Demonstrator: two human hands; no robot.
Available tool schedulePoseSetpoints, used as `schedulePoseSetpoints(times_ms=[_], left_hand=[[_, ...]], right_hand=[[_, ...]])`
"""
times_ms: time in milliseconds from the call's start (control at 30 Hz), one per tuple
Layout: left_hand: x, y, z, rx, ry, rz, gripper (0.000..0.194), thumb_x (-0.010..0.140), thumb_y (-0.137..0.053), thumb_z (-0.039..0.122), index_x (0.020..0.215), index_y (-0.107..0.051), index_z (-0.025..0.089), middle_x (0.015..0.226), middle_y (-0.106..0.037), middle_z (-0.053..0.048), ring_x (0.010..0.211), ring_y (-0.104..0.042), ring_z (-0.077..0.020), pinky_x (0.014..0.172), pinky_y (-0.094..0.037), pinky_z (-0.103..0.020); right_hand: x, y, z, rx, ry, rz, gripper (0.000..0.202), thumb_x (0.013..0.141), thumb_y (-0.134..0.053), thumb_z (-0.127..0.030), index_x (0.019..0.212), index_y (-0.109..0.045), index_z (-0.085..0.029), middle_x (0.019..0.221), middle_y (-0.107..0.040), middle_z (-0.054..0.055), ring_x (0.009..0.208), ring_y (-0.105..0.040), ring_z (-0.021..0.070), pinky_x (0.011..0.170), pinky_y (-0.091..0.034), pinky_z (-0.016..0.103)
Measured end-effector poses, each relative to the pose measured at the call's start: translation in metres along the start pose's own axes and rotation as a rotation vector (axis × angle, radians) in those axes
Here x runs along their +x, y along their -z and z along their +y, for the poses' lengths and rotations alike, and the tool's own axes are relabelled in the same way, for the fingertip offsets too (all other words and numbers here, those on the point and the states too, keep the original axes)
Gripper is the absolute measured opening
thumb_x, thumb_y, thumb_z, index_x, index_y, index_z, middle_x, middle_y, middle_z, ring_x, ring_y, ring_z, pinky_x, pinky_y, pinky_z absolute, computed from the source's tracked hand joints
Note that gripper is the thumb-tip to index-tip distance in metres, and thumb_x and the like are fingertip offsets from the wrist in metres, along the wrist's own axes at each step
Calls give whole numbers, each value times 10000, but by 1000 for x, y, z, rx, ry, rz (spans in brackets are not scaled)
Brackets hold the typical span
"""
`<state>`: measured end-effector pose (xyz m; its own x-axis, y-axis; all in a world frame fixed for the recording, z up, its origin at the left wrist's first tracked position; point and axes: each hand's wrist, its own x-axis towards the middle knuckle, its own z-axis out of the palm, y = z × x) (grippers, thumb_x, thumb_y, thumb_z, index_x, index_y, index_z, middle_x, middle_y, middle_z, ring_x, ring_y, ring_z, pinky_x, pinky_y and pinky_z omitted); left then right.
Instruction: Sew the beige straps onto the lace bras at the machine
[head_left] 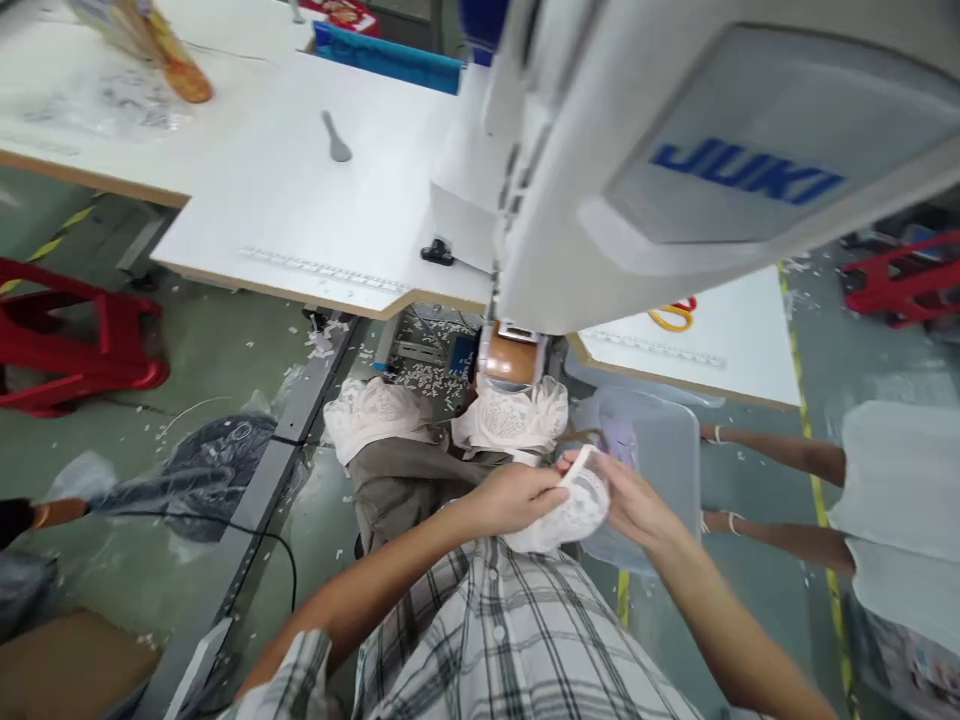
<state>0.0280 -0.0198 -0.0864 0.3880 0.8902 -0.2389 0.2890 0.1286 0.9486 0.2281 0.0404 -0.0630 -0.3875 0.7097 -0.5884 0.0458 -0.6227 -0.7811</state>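
Observation:
A white lace bra piece (571, 510) is held between both hands in front of the plaid shirt. My left hand (517, 497) pinches its left edge, thumb on top. My right hand (634, 500) grips the band at its upper right, with the fingertips partly behind the fabric. Just beyond, another cream lace piece (510, 415) lies under the front end of the sewing machine (645, 170). More cream lace pieces (379, 415) rest on the lap to the left, over olive trousers (409, 485).
A clear plastic bin (671, 440) stands right of the lap. On the white table (277, 190) are a grey spoon-like object (335, 138), a black clip (437, 252) and yellow-handled scissors (671, 318). Red stools (82, 340) stand at both sides. Another person's arms (787, 455) show at right.

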Motion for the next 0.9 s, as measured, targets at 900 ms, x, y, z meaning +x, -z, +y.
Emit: schedulePoseSetpoints(times_ms=[900], left_hand=[[-7,68,-82,105,515,689,379,633,-616,597,728,-650,233,723,-701,-43,766,-641,-274,628,-504,-339]], right_hand=[[36,153,-77,559,548,647,238,907,-670,-376,808,-546,-199,547,-345,-113,400,-270,27,430,-367,119]])
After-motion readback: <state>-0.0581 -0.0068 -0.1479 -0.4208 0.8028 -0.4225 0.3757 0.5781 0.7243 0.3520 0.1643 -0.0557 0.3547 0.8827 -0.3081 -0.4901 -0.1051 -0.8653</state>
